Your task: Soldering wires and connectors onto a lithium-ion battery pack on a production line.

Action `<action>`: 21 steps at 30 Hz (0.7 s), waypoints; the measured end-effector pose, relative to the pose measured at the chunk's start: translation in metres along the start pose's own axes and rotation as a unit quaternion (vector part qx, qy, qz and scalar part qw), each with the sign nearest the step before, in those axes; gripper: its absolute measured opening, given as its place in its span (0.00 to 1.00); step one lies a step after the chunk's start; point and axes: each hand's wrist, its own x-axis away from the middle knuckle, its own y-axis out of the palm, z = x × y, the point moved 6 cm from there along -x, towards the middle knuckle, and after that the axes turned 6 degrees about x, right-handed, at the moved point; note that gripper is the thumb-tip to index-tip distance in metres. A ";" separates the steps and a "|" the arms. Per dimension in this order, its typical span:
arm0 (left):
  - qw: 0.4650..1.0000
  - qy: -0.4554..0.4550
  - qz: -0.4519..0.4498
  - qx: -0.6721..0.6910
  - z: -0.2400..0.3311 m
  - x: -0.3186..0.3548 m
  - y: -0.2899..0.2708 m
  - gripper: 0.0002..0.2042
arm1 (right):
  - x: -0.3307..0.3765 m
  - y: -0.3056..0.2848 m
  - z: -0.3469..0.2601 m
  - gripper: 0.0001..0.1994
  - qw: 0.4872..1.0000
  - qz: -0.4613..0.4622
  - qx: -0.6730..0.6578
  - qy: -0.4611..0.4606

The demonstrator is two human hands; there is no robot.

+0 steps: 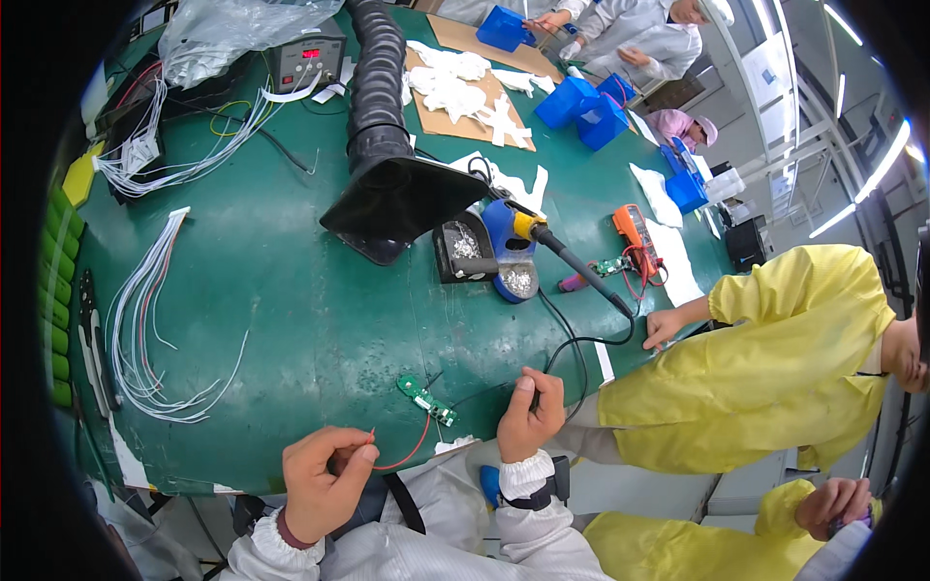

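Note:
A small green circuit board [427, 400] lies near the table's front edge, between my two hands. From it a red wire [419, 447] curves down and left to my left hand [325, 479], whose thumb and forefinger pinch its end. A thin black wire [475, 394] runs from the board toward my right hand [533, 414], held up with thumb and forefinger closed on it. Beyond, a soldering iron [581, 268] rests in its blue stand [510, 254], beside a black tray [463, 250] of metal shavings. The iron's cable passes close behind my right hand.
A black fume-extractor hood [402, 203] hangs over the table. White wire bundles [145, 339] lie at left, near tweezers [94, 353]. An orange multimeter [635, 237] lies at right. A person in yellow [775, 349] leans on the table there; others work at the far end.

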 end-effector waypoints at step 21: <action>0.998 0.026 0.027 -0.047 0.011 -0.004 0.006 0.04 | -0.002 -0.001 -0.008 0.05 0.999 -0.006 0.003 -0.037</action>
